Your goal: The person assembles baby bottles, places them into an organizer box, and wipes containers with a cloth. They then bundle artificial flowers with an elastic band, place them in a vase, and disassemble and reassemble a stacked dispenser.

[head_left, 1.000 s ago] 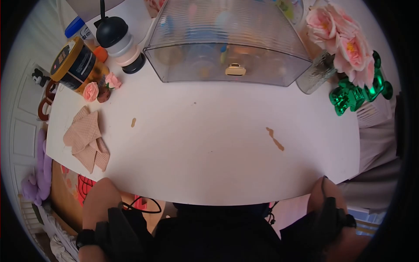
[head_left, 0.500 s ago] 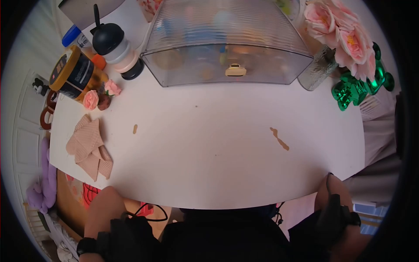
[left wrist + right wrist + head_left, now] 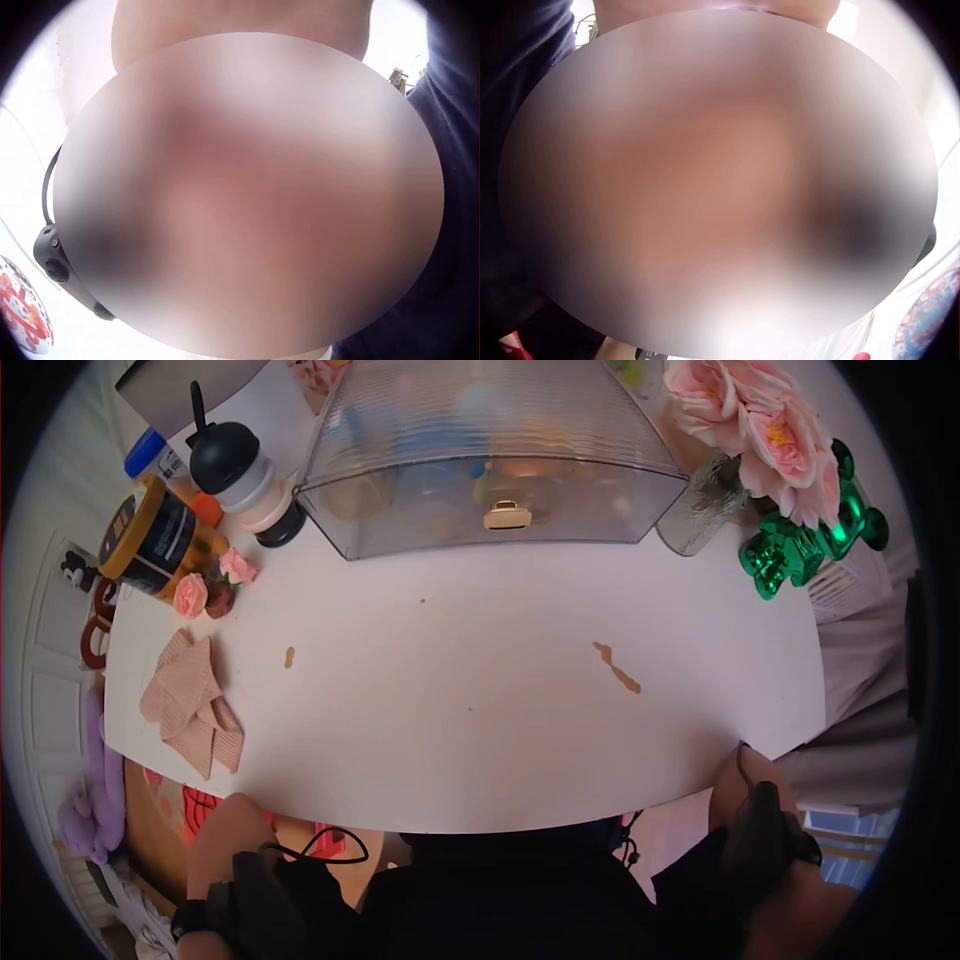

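Observation:
At the lower left of the head view, the left arm [image 3: 225, 840] with its dark wrist device [image 3: 255, 905] is at the near edge of the white table [image 3: 460, 760]. The right arm [image 3: 755, 785], also with a dark wrist device [image 3: 765, 835], is at the table's right front edge. No fingers can be made out on either side. A large blur covers the middle of both wrist views, and what the hands hold or touch is hidden. A folded beige cloth [image 3: 190, 700] lies on the table's left side, nearest to the left arm.
A clear lidded box [image 3: 420, 520] stands at the back. Left of it are a black-topped bottle [image 3: 240, 485], a gold-lidded tub [image 3: 150, 540] and small pink flowers [image 3: 190, 595]. On the right stand a glass vase [image 3: 700, 510] with pink flowers and a shiny green figure [image 3: 785, 555].
The head view has shifted slightly, so the box, vase and other table items appear further left. The arms stay near the front edge, and no object has visibly moved on the table.

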Action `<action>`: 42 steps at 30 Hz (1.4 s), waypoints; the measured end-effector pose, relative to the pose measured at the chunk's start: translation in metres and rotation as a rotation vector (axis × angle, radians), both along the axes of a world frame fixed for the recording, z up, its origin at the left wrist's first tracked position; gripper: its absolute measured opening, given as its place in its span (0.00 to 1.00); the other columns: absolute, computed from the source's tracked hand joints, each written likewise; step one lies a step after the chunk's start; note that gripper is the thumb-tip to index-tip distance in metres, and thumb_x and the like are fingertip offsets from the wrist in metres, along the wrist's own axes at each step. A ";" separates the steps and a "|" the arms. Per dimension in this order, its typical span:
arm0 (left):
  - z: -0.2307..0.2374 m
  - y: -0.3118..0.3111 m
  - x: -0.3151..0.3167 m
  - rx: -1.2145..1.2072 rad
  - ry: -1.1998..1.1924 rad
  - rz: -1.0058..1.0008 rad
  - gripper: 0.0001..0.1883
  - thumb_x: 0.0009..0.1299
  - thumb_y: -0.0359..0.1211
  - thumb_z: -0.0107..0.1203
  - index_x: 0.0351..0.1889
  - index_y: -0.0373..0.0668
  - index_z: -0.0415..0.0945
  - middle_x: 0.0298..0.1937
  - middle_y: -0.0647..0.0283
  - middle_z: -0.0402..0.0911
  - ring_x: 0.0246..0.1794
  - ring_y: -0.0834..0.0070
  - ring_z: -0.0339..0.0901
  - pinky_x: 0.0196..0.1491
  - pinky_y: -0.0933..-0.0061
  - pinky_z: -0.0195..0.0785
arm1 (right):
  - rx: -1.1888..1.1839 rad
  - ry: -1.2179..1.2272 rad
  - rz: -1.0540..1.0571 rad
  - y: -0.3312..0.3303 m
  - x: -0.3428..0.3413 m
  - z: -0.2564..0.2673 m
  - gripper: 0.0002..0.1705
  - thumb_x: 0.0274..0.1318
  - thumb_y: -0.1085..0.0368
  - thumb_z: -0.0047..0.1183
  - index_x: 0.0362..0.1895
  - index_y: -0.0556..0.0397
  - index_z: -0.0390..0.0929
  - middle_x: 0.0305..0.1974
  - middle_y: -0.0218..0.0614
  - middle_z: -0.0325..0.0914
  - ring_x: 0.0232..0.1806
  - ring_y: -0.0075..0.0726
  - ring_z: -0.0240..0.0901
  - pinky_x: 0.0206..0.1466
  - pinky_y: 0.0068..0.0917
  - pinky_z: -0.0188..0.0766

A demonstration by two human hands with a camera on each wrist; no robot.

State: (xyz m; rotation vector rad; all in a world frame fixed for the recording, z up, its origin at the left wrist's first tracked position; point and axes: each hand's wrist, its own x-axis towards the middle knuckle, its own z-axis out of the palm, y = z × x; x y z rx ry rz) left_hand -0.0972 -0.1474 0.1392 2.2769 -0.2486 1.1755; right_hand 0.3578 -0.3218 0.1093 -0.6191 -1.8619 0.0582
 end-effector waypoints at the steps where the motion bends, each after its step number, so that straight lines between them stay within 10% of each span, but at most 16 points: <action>1: 0.006 0.001 -0.001 0.012 0.014 -0.007 0.12 0.83 0.47 0.51 0.52 0.55 0.81 0.41 0.71 0.83 0.49 0.73 0.71 0.52 0.66 0.66 | 0.019 0.018 -0.009 0.000 -0.003 -0.004 0.10 0.71 0.52 0.62 0.35 0.34 0.79 0.32 0.11 0.76 0.33 0.20 0.65 0.36 0.28 0.58; 42: -0.011 -0.016 0.006 -0.045 -0.018 -0.083 0.12 0.78 0.44 0.60 0.55 0.56 0.83 0.42 0.69 0.85 0.55 0.72 0.71 0.58 0.63 0.67 | 0.237 0.135 -0.125 -0.002 -0.021 -0.030 0.17 0.72 0.46 0.60 0.31 0.36 0.77 0.26 0.12 0.75 0.23 0.14 0.63 0.26 0.22 0.56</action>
